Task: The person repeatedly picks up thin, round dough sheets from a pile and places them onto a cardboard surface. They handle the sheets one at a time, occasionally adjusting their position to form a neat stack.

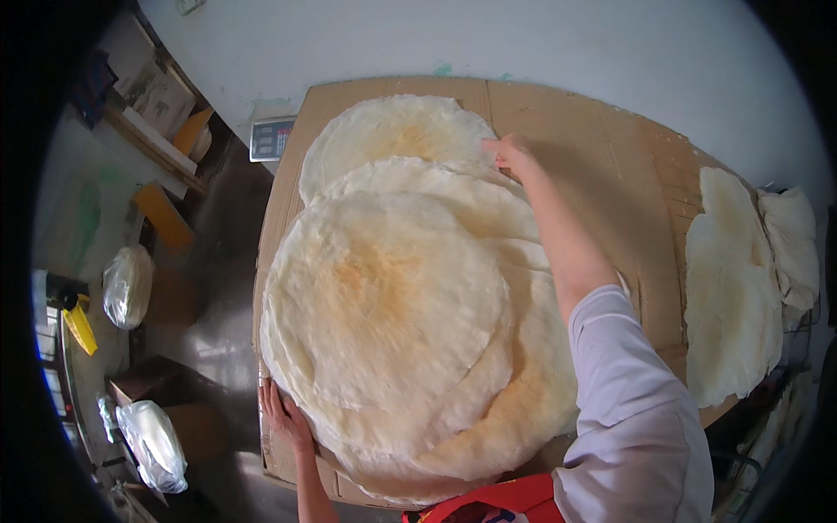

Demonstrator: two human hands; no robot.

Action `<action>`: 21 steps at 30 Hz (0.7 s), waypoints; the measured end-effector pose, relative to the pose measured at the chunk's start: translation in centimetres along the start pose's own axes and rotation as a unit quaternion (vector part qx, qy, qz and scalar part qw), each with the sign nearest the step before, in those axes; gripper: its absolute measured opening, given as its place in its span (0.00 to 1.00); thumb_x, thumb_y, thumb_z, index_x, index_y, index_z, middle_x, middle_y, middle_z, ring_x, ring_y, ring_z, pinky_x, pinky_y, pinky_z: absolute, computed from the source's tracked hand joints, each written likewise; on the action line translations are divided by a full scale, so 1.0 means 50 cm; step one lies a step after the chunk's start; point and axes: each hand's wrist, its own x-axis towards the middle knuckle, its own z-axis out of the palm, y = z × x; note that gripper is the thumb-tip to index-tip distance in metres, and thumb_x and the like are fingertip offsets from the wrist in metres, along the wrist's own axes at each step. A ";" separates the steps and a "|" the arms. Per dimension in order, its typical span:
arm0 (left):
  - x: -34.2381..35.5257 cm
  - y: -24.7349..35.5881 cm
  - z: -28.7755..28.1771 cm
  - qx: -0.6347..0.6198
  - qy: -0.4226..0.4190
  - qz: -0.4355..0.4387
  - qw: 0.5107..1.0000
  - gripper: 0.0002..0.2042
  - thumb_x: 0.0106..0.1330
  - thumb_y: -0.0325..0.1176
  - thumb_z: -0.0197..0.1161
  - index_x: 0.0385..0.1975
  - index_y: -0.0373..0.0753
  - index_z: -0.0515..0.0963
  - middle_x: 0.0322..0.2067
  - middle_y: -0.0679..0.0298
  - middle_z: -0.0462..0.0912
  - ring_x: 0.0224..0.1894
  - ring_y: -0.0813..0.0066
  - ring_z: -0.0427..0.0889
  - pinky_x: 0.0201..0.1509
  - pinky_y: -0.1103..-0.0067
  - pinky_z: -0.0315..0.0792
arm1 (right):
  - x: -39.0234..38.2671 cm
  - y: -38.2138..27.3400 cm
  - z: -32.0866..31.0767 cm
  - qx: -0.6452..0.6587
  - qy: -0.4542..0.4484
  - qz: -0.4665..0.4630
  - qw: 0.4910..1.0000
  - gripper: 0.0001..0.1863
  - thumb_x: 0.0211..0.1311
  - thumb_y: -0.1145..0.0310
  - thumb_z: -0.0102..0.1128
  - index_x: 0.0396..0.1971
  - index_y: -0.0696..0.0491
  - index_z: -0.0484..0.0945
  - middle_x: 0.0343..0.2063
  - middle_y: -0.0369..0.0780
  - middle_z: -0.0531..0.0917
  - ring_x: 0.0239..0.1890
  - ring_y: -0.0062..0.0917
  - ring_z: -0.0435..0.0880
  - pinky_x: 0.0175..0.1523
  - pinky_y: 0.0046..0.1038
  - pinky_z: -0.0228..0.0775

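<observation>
A stack of large, thin, round flatbreads [384, 296] lies in front of me, pale with browned patches. Behind it, partly under the stack, is the far flatbread [392, 126]. With my right arm stretched across, my right hand [513, 155] is closed at the right edge of that far sheet, its fingertips seeming to pinch the rim. At the stack's near left edge rests my left hand [286, 420], fingers stretched out and touching or close beside the flatbread rim; the tips partly meet the edge. Lower layers are mostly hidden.
Brown cardboard [593, 166] covers the table. Another flatbread [732, 288] lies at its right edge, near a pale cloth bundle [789, 244]. A scale [272, 139] stands at the far left. Plastic-wrapped bundles [153, 446] sit left, beyond the floor. A white wall [540, 39] bounds the back.
</observation>
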 end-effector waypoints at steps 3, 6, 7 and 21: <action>0.008 0.010 0.001 0.006 -0.012 -0.010 1.000 0.19 0.61 0.35 0.43 0.49 0.33 0.65 0.53 0.55 0.64 0.58 0.55 0.57 0.60 0.66 0.50 | 0.056 0.005 -0.029 -0.052 -0.076 0.055 0.994 0.20 0.39 0.58 0.68 0.26 0.59 0.75 0.18 0.37 0.74 0.18 0.21 0.70 0.19 0.25 0.56; -0.003 0.015 -0.009 0.012 -0.015 -0.039 0.999 0.19 0.61 0.35 0.43 0.49 0.33 0.65 0.53 0.55 0.64 0.58 0.56 0.57 0.61 0.67 0.49 | -0.030 -0.094 0.004 -0.015 -0.183 0.007 0.983 0.22 0.37 0.63 0.69 0.32 0.60 0.75 0.22 0.40 0.77 0.18 0.24 0.73 0.22 0.28 0.62; 0.000 0.019 -0.009 0.007 -0.014 -0.042 0.999 0.19 0.61 0.35 0.43 0.49 0.33 0.65 0.53 0.55 0.64 0.58 0.56 0.57 0.61 0.67 0.49 | -0.023 -0.085 0.019 0.048 -0.177 -0.021 0.983 0.23 0.38 0.67 0.67 0.36 0.62 0.74 0.26 0.45 0.78 0.25 0.28 0.77 0.28 0.30 0.67; -0.003 0.010 -0.004 0.001 0.009 -0.031 0.999 0.18 0.56 0.28 0.44 0.48 0.33 0.67 0.52 0.55 0.65 0.57 0.57 0.59 0.60 0.67 0.50 | -0.101 -0.341 0.048 -0.094 0.064 -0.214 0.970 0.15 0.41 0.68 0.59 0.33 0.56 0.77 0.32 0.42 0.80 0.36 0.30 0.78 0.41 0.30 0.68</action>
